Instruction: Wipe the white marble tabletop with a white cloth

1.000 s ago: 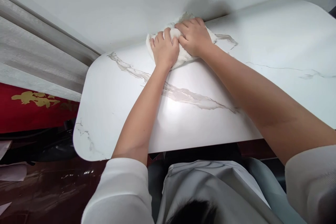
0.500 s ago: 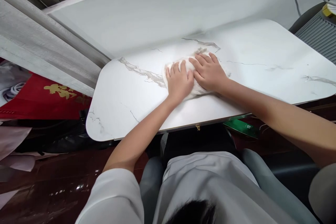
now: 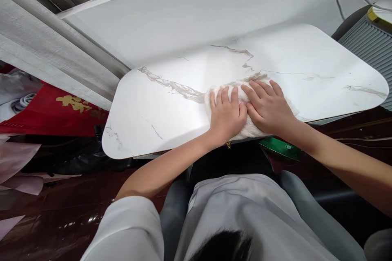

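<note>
Red and shiny, a bag-like thing (image 3: 39,112) with gold figures lies at the left edge of the frame; from my distance I cannot tell what is inside it. Beside it I see some translucent plastic (image 3: 16,85), and next to this a coiled pale cable (image 3: 27,101). Below the table (image 3: 165,118), in the lower right of the centre, there is a flat green box (image 3: 281,148), and its content is hidden from me. At the upper right a grey ribbed object (image 3: 364,45) stands beside the table, with a yellow-edged thing (image 3: 378,18) upon it; whether the ribbed one is a container, I cannot say.

The white fluffy cloth (image 3: 252,130) lies on the marble-patterned table, right of the middle of the frame, and it reaches to the near edge. Through my head camera I observe both hands of the person on top of it. The left hand (image 3: 228,116) is laid out with the palm down, its fingers nearly straight and slightly apart, touching the cloth. The right hand (image 3: 269,106) is flattened in the same manner just beside, its fingers spread somewhat wider, also upon the cloth. Both thumbs come together between the hands; whether they touch, I cannot distinguish.
</note>
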A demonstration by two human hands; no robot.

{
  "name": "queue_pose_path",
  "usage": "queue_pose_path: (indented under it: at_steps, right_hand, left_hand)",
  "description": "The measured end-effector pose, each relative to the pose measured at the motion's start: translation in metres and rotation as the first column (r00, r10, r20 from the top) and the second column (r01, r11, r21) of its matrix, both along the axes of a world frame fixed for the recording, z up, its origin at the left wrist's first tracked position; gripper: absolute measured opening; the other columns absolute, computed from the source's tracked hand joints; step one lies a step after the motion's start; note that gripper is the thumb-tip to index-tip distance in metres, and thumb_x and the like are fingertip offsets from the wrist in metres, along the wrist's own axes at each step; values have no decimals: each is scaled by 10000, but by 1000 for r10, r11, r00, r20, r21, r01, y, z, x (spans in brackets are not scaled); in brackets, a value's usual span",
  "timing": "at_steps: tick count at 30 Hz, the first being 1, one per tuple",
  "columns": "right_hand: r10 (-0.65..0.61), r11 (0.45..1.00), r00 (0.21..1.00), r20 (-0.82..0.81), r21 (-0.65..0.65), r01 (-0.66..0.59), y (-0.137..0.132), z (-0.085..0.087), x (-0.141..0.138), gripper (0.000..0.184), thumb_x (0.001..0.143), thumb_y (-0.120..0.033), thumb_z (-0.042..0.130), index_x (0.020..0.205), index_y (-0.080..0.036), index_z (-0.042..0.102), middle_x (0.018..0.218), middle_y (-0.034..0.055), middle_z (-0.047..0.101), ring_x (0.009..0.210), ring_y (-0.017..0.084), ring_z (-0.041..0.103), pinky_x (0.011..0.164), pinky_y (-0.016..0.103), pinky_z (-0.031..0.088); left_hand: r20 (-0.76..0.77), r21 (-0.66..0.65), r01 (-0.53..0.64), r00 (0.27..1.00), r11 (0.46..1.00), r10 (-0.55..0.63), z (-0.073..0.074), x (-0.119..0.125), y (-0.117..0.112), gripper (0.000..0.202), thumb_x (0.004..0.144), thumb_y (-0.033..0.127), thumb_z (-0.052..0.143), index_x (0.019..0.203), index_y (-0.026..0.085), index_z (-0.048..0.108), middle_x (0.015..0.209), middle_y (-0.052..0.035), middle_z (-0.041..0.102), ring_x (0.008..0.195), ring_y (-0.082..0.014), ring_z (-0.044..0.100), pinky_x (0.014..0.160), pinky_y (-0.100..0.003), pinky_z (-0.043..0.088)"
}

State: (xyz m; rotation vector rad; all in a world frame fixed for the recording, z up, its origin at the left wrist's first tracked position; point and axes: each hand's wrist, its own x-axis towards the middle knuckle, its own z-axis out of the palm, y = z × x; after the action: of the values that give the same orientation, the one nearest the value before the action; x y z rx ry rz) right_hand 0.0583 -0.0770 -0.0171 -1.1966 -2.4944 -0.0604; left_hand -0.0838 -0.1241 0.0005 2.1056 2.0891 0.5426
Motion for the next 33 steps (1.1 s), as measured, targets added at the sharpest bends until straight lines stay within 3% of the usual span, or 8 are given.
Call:
queue_pose_path:
  at_steps: [6,12,16,21,24,26,30,33]
  right_hand:
    - [-10,999,1000,-15,-37,9,39,6,-5,547,969,-331,264,1462,-181,448,1476,131,470,1380,315,387,1152,573,215]
    - [-45,997,999,3,-66,45,114,11,-18,509,992,-324,241,1417,-181,483,1454,92,504,1348,276,415,1157,496,213]
    - [-90,991,995,52,-94,95,165,11,-29,479,1035,-334,223,1426,-183,456,1472,47,493,1342,241,386,1137,453,203]
    - [-141,980,988,64,-130,148,205,15,-41,433,1006,-229,361,1427,-175,450,1475,21,488,1319,216,393,1144,419,214]
    - [-153,979,988,37,-132,157,221,17,-45,412,992,-216,390,1391,-189,490,1440,5,519,1295,204,416,1129,393,254]
    - [-159,979,987,26,-123,161,233,17,-47,408,987,-221,387,1373,-186,513,1395,9,553,1274,200,435,1116,375,265]
    - [-171,978,984,40,-117,175,259,13,-51,472,953,-291,364,1378,-159,521,1361,33,579,1245,208,454,1098,369,263]
    - [-182,974,981,72,-124,190,272,11,-53,513,931,-380,328,1366,-191,522,1363,32,583,1249,218,440,1096,390,265]
  left_hand:
    - [-27,14,-22,999,1000,23,2,-1,39,458,1005,297,363,1450,208,429,1527,-104,453,1470,-238,330,1267,-492,124]
    - [28,47,-76,997,996,75,0,-8,116,435,995,290,363,1414,288,479,1496,-37,504,1456,-229,349,1264,-466,127]
    - [54,37,-107,993,994,105,-3,-15,164,445,1004,307,340,1432,278,457,1492,7,500,1441,-218,346,1268,-416,103]
    - [100,82,-109,990,991,101,-4,-24,209,444,976,275,373,1404,217,476,1437,-51,535,1384,-207,403,1258,-410,139]
    - [133,53,-121,985,991,113,-6,-28,230,426,978,349,342,1387,317,453,1413,43,557,1375,-200,369,1266,-409,112]
    - [135,48,-133,983,990,125,-7,-29,242,441,969,359,310,1390,327,439,1398,78,566,1363,-207,361,1263,-395,113]
    - [109,46,-159,982,986,153,-4,-30,255,453,943,329,320,1374,320,459,1382,40,573,1318,-205,415,1240,-382,171]
    - [92,84,-154,985,984,147,-2,-30,256,464,935,306,340,1368,266,500,1365,-48,579,1297,-233,463,1220,-413,232]
